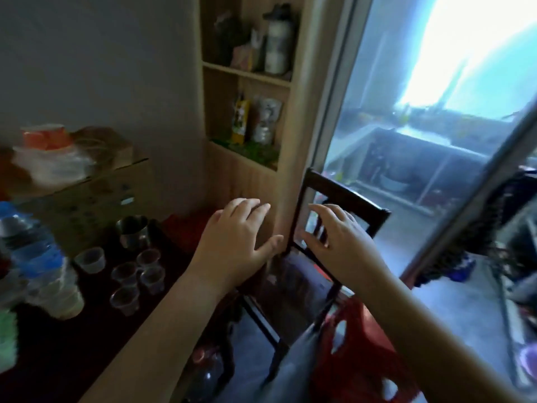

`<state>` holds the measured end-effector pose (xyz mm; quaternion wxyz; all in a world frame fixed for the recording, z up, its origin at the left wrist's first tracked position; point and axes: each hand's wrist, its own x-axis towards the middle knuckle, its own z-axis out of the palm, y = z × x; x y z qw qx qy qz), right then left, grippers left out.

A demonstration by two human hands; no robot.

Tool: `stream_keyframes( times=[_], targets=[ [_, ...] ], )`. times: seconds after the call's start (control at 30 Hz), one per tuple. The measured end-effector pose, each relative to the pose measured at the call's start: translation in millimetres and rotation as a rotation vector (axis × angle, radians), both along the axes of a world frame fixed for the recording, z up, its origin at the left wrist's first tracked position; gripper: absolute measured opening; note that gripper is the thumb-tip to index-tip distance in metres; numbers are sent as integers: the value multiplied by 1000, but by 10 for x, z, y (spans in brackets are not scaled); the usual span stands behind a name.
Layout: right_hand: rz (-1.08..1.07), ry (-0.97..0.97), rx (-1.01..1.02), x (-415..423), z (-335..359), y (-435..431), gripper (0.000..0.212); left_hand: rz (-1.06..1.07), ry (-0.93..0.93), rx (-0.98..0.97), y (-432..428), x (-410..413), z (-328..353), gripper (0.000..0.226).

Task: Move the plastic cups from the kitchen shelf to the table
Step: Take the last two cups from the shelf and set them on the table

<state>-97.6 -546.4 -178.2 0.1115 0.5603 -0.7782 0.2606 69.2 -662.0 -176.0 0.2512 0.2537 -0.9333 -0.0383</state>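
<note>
Both hands hang empty with fingers spread beside the dark chair (343, 199). The left hand (238, 242) is nearer the plastic cups (136, 274), which stand clustered on the table (72, 344), left of the chair; the right hand (343, 239) is farther off.

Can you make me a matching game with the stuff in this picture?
Things:
1. plastic cups
2. steel cup
3. white bottle
4. dark chair

Places:
A. on the upper shelf
B. in front of the glass door
C. in a bunch on the dark table
D. on the table, just behind the clear cups

Pairs: 1-C, 2-D, 3-A, 4-B
</note>
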Motion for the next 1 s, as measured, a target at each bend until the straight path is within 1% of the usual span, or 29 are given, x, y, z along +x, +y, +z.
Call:
stream_keyframes(
  times=[0.17, 0.23, 0.3, 0.43, 0.6, 0.73, 0.83, 1.0],
  targets=[
    [-217, 63, -46, -391, 332, 1300, 52, -243, 10, -77, 925, -734, 330, 61],
    [-296, 51, -74, -504, 430, 1898, 52, -330, 14, -93, 1377, -994, 402, 62],
    [-373, 35, -98, -582, 514, 2516, 53, -410, 12, -103, 1865, -1231, 470, 63],
    [-537, 85, -91, -663, 627, 3739, 56, -539, -2, -119, 2919, -1615, 565, 70],
    [-666, 64, -68, -631, 727, 5072, 64, -692, 4, -112, 4248, -1985, 584, 72],
    [-754, 72, -39, -625, 779, 5974, 62, -806, -15, -125, 5126, -2221, 618, 73],
    [-831, 67, -54, -659, 832, 6548, 65, -890, -8, -123, 5695, -2385, 712, 72],
    [-946, 103, -67, -807, 867, 7368, 61, -1059, -16, -43, 6546, -2770, 853, 72]
  ],
)
